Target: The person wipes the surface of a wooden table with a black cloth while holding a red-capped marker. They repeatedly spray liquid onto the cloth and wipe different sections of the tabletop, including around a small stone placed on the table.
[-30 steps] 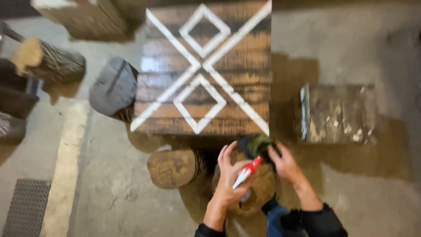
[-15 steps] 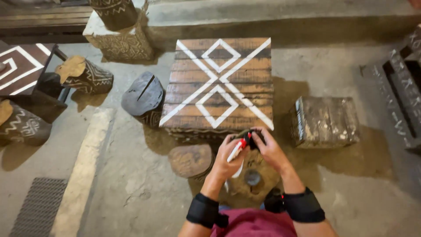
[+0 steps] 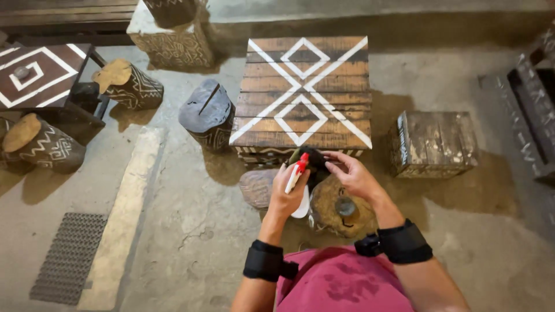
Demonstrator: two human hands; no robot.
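My left hand (image 3: 287, 195) grips a white spray bottle with a red nozzle (image 3: 299, 171), held upright in front of me. My right hand (image 3: 351, 175) holds a dark green cloth (image 3: 312, 158) bunched against the nozzle. Both hands hover just in front of the near edge of a low wooden table (image 3: 300, 92) painted with white crossed lines and diamonds. Below my hands are two log stools (image 3: 257, 186), the right one (image 3: 329, 205) with a small round metal piece (image 3: 345, 206) on top. Black bands sit on both wrists.
A dark log stool (image 3: 207, 114) stands left of the table, a square wooden block seat (image 3: 435, 143) to the right. Further patterned stools (image 3: 128, 84) and a second painted table (image 3: 37, 75) are at the left. A metal floor grate (image 3: 68, 257) lies lower left.
The view has pulled back and up, so more floor and stools show. My hands stay together on the bottle and cloth, now just below the table's near edge.
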